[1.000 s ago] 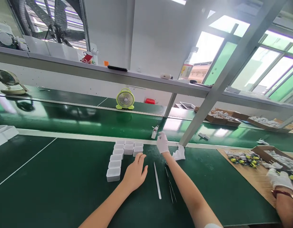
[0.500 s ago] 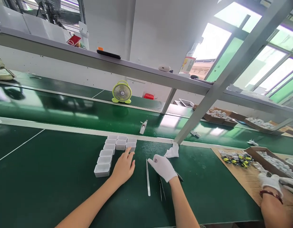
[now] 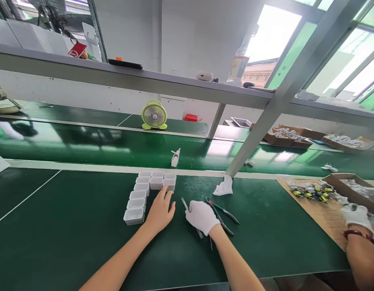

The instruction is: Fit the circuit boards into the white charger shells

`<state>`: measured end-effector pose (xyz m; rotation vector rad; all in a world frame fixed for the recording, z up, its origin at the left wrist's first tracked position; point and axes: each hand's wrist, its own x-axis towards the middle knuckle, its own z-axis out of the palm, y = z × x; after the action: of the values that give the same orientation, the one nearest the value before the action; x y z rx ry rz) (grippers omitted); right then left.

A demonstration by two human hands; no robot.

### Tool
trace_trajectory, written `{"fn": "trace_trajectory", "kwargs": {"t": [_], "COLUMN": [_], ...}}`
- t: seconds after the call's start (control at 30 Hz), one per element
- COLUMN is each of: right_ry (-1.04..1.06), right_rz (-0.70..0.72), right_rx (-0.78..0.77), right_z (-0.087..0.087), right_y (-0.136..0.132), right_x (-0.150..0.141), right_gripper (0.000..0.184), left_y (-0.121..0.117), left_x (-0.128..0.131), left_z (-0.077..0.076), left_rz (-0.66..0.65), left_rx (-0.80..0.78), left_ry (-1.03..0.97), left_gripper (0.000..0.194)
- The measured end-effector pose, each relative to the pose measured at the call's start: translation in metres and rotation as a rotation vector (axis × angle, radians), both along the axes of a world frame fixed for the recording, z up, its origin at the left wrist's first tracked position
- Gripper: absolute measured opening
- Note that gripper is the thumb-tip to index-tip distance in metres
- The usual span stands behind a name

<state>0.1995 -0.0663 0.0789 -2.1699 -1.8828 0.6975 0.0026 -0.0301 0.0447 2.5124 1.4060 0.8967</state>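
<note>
Tweezers [image 3: 184,204], slim, silver, metal: set aslant in our right hand [image 3: 201,217], which wears a white fabric glove; its fingers are curled together and, we judge, clamped on the shank, though the glove hides the exact grip. Left hand [image 3: 161,208], bare: fingers slightly apart, holding nothing that we can see, index fingertip at the front of the nearest of the small rectangular boxes [image 3: 134,218] of translucent white plastic; whether it touches, we cannot tell. Pliers [image 3: 228,214], dark metal with green-and-black handles: legs spread on the dark green smooth table [image 3: 92,226], just beside the right hand. Prong [image 3: 211,244], thin, metal: partly hidden below the right wrist. Hazards, as we judge them: smooth metal could turn or slip within loose glove fabric; a sideways sweep of the right wrist could catch the pliers or drag the prong; the tweezers' points, aimed forward, could prick our bare fingers if both hands close in; a push of the left fingertip could skew the boxes, which look light and stand close-packed.
</note>
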Motion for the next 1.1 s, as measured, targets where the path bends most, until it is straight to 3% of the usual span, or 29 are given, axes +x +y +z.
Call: {"fn": "trace_trajectory", "kwargs": {"t": [0.2,0.33,0.53,0.7,0.9,1.1], "right_ry": [0.365,0.665,1.015,1.262,1.448,1.517], "right_rz": [-0.107,-0.163,-0.171,-0.183,-0.212,-0.218], "right_rx": [0.130,0.148,0.166,0.103,0.070,-0.011], "right_z": [0.009,0.008,0.003,0.005,0.007,-0.008], "right_y": [0.004,0.009,0.016,0.014,0.011,0.019], "right_x": [0.007,0.017,0.028,0.029,0.028,0.024], "right_gripper": [0.022,0.022,0.044,0.036,0.042,0.047], "left_y": [0.001,0.003,0.002,0.000,-0.002,0.000], "left_x": [0.000,-0.001,-0.003,-0.002,-0.002,-0.003], "left_z": [0.002,0.004,0.010,0.014,0.017,0.015], "left_rz": [-0.016,0.012,0.026,0.022,0.026,0.024], "left_rx": [0.000,0.026,0.057,0.068,0.064,0.040], "left_ry": [-0.025,-0.063,-0.099,-0.108,-0.097,-0.069], "left_gripper": [0.031,0.036,0.031,0.028,0.025,0.028]}}
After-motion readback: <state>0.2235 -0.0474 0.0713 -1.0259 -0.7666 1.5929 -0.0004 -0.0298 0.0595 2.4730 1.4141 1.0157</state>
